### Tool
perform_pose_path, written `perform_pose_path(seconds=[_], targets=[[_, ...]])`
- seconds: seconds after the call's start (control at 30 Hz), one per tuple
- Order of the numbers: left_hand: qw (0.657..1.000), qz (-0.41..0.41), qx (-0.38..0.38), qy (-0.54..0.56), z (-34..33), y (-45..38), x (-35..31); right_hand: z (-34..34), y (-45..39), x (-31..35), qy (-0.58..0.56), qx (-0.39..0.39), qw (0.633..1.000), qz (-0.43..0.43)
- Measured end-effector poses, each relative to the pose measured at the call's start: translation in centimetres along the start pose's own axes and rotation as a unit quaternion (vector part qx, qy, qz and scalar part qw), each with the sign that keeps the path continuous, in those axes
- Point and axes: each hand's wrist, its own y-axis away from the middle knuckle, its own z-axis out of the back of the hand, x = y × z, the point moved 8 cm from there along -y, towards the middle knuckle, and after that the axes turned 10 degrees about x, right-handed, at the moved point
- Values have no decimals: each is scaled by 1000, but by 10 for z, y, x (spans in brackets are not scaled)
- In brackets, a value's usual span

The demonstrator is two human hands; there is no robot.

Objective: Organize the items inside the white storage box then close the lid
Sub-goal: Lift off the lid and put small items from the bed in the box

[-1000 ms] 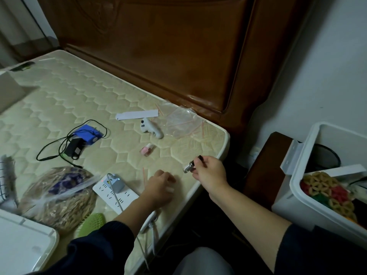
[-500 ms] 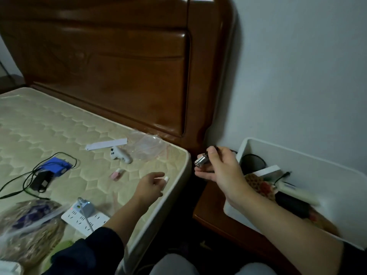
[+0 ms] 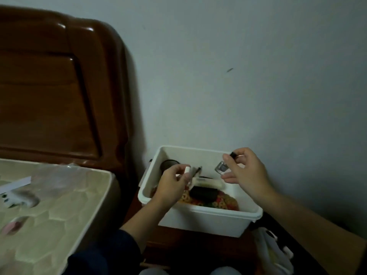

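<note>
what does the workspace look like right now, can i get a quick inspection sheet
surface: wooden nightstand carries the white storage box; mattress to its left
job's things: box open, no lid in view; inside are a black block, a pale tube, a dark round container and a multicoloured woven piece
clutter: white strip, clear bag and blurred small items on the mattress; white plastic bag by the stand
grippers: left hand pinches a small white piece; right hand pinches a small glass bottle by its dark cap, both over the box
cables: nothing seen
surroundings: wooden headboard, pale wall
</note>
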Motion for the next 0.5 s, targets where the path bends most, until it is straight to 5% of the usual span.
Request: perform_pose_path(seconds=[0.23, 0.5], targets=[[999, 3, 46, -28, -66, -25, 8, 63, -16, -36, 211, -57, 976, -26], [995, 27, 98, -17, -84, -52, 41, 35, -100, -89, 433, 38, 899, -49]])
